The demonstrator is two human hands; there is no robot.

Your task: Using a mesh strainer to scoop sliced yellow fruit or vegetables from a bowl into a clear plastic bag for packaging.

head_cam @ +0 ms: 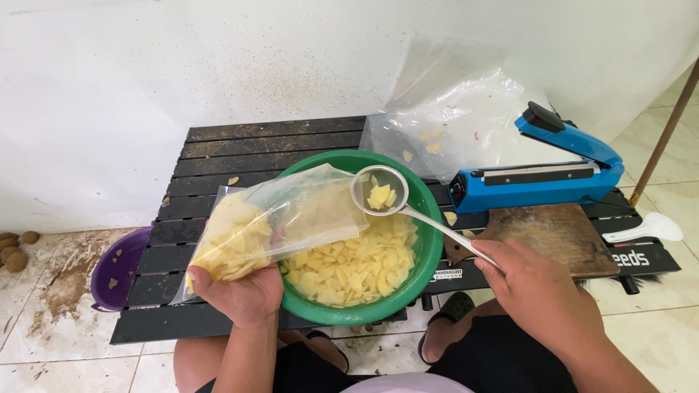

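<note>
A: What is held in the hands?

B: A clear plastic bag (pixel 280 222), partly filled with pale yellow slices, is gripped from below by the left hand (pixel 240 295), the fingers closed around its loaded lower end. A long-handled metal ladle (pixel 380 193) is held in the right hand (pixel 528 287), closed on the end of the handle; a few slices (pixel 381 196) are carried in its bowl, just at the bag's open mouth.

A: Where is the bag kept?

B: It is tilted above the green bowl (pixel 429 244), where a heap of slices (pixel 357 266) lies. The bowl is set on the dark slatted counter (pixel 247 145).

A: How would the bag be judged to handle?

B: It looks thin, limp and probably slippery, with the weight sagging to the filled end. Support under the load seems wise, since the mouth is likely to fold shut if left unheld. The slices look light and easily snapped.

A: What is seen farther out?

B: A blue heat sealer (pixel 539 182) and a wooden board (pixel 553 236) are placed at the right, loose plastic sheeting (pixel 451 116) behind the bowl, a purple basin (pixel 120 266) on the floor at the left.
</note>
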